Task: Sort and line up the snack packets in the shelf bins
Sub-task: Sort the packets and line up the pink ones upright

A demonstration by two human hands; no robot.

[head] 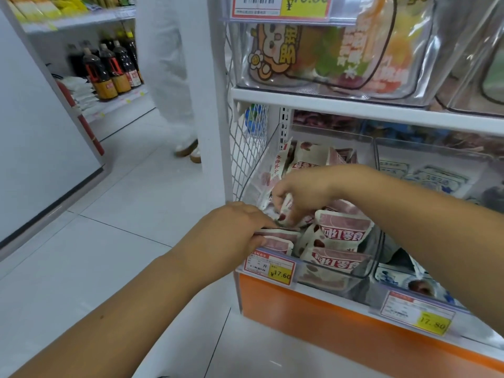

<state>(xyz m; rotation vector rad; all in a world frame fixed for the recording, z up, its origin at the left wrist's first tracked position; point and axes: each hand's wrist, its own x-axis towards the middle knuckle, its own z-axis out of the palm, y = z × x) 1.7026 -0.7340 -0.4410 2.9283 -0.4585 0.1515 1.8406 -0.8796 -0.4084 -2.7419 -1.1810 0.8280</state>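
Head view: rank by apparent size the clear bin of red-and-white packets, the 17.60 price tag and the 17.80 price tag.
1. The clear bin, by far largest.
2. The 17.60 price tag and the 17.80 price tag look alike; not ranked.

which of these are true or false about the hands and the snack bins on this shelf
1. The left hand and the right hand are both at the clear bin of red-and-white snack packets. True.
2. The right hand hangs empty. False: it pinches a single packet.
3. That bin's price tag reads 17.60. True.
4. The neighbouring bin to the right holds the same packets. False: it holds blue-and-white packets.
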